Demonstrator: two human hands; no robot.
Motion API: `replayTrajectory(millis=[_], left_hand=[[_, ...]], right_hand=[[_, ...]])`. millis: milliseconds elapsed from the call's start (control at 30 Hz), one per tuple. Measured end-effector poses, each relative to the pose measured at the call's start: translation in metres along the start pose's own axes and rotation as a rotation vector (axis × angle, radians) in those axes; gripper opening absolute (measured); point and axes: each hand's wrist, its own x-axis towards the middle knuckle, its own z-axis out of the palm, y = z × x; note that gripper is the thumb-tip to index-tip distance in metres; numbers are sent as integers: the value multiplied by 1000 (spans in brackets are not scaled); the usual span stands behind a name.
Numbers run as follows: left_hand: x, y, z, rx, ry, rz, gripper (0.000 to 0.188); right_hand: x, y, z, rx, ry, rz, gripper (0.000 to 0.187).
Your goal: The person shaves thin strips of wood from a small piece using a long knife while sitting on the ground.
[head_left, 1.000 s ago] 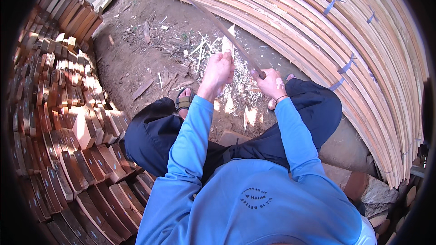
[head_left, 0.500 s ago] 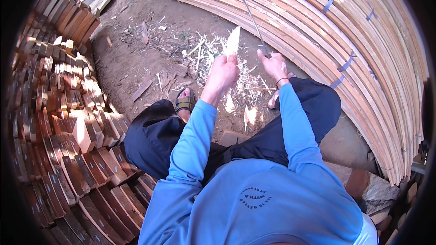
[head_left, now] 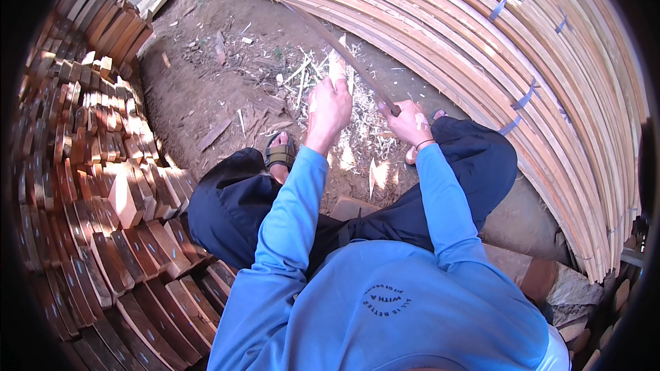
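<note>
Head view, left hand (head_left: 331,111) is clasping a pale wood piece (head_left: 335,66) above shavings (head_left: 364,118), right hand (head_left: 410,122) is gripping a long-bladed tool (head_left: 351,61), its blade is slanting close by the wood, whether touching I cannot tell.

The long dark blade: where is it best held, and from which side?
I'd take the long dark blade by its near end, coming from the right, where the right hand holds it: its exposed length slants forward and left, away from that hand.
</note>
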Motion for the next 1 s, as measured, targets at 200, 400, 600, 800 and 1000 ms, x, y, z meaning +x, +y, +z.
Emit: replayTrajectory(millis=[200, 400, 600, 800, 1000], left_hand=[[2, -15, 13, 67, 106, 138, 45], [11, -24, 17, 83, 58, 120, 45], [5, -7, 11, -117, -65, -20, 41], [-17, 3, 2, -246, -296, -179, 35], [-4, 14, -43, -584, -275, -117, 33]], right_hand=[[25, -1, 2, -40, 46, -51, 56], [39, 0, 6, -89, 32, -1, 46], [41, 9, 11, -132, 105, -9, 51], [64, 17, 15, -89, 156, 96, 53], [74, 47, 12, 184, 148, 345, 55]])
